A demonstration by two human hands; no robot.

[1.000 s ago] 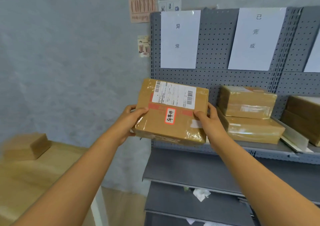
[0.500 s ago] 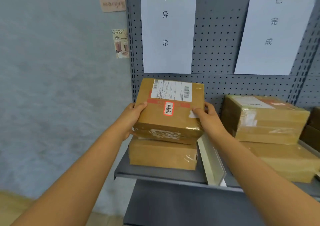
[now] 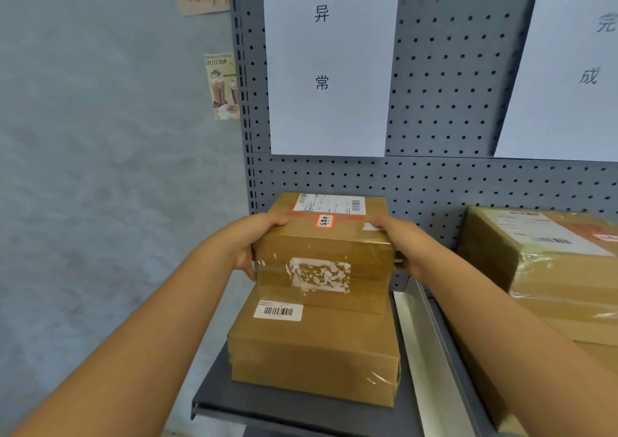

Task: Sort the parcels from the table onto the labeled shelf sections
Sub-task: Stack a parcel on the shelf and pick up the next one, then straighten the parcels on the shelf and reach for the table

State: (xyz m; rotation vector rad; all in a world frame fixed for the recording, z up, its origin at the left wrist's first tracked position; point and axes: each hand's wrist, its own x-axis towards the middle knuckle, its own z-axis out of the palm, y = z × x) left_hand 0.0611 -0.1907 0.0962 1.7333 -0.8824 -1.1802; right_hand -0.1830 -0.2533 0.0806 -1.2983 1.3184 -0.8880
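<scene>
Both hands, left hand (image 3: 249, 246) and right hand (image 3: 403, 249), gripped the taped parcel (image 3: 326, 246) by its short ends, resting atop a lower parcel (image 3: 314, 353) under the 异常 sign (image 3: 327, 61).

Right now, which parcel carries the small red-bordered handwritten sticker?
The held parcel, gripped by the left hand and right hand. The lower parcel shows only a barcode label; the right-section parcel shows a printed label.
</scene>
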